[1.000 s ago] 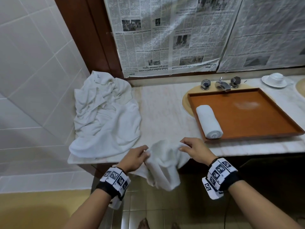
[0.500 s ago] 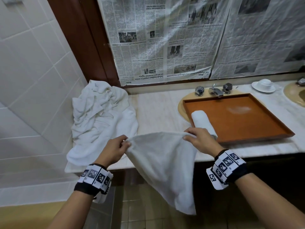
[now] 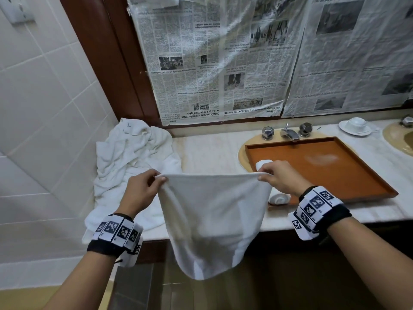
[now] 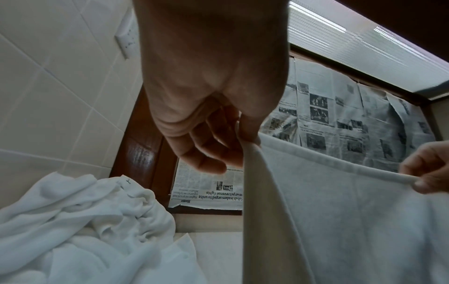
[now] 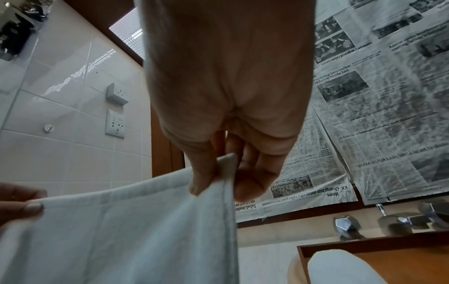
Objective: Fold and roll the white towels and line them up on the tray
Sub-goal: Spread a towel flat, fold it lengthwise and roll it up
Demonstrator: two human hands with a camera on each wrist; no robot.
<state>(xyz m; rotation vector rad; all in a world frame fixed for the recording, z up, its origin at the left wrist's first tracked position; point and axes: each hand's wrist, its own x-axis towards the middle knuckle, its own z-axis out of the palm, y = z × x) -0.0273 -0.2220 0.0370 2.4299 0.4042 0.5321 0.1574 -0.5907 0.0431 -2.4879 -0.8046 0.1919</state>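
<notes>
A white towel [image 3: 210, 215] hangs spread out in the air in front of the counter, its top edge pulled straight. My left hand [image 3: 143, 189] pinches the top left corner [image 4: 250, 142] and my right hand [image 3: 279, 177] pinches the top right corner [image 5: 226, 165]. Behind my right hand, one rolled white towel [image 3: 278, 198] lies at the left end of the brown wooden tray [image 3: 348, 173], mostly hidden by the hand. A heap of unfolded white towels [image 3: 131, 162] lies on the counter at the far left, against the tiled wall.
The tray sits over a basin with a tap [image 3: 289, 133] and two knobs behind it. A white cup and saucer [image 3: 355, 126] stand at the back right. Bare marble counter [image 3: 210, 151] lies between heap and tray. Newspaper covers the wall behind.
Both hands rose and moved apart, so the bunched towel opened out and now hangs flat with a taut top edge. The view tilted upward.
</notes>
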